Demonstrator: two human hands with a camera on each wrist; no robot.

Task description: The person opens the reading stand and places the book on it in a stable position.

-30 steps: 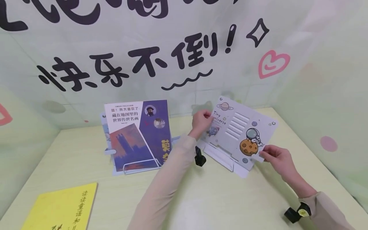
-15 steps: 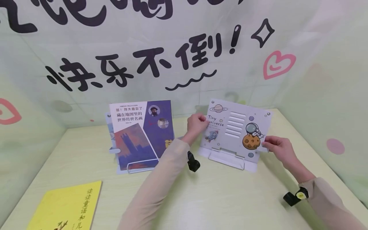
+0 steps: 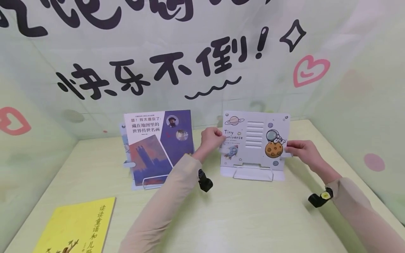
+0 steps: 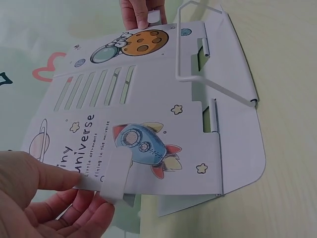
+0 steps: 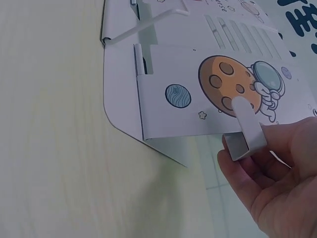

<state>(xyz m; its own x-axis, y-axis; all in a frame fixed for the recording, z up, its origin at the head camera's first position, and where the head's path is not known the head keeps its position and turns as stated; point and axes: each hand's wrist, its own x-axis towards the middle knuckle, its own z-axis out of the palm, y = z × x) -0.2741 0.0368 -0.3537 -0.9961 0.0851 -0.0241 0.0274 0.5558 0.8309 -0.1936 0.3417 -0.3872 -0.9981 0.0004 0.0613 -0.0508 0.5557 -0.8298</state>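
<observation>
A white metal book stand (image 3: 253, 158) printed with a rocket, an astronaut and "Tiny universe" stands tilted back on the table (image 3: 234, 214). My left hand (image 3: 210, 140) pinches its left edge. In the left wrist view, the thumb of that hand (image 4: 29, 173) lies near the left page clip (image 4: 116, 173), with fingers curled behind the panel. At the opposite edge, my right hand (image 3: 305, 153) holds the stand. The right wrist view shows this hand (image 5: 292, 193) gripping by the right page clip (image 5: 250, 126). A white wire holder (image 4: 179, 49) projects at the stand's base.
Left of my left forearm, a purple-and-white book (image 3: 177, 151) leans on a light blue stand (image 3: 124, 138). A yellow book (image 3: 76, 225) lies flat at the front left. Behind the table hangs a printed backdrop (image 3: 209, 109).
The book stand has turned from a slant to face me squarely. Both hands have kept hold of its edges while turning it. The view has shifted slightly; both books appear to stay put.
</observation>
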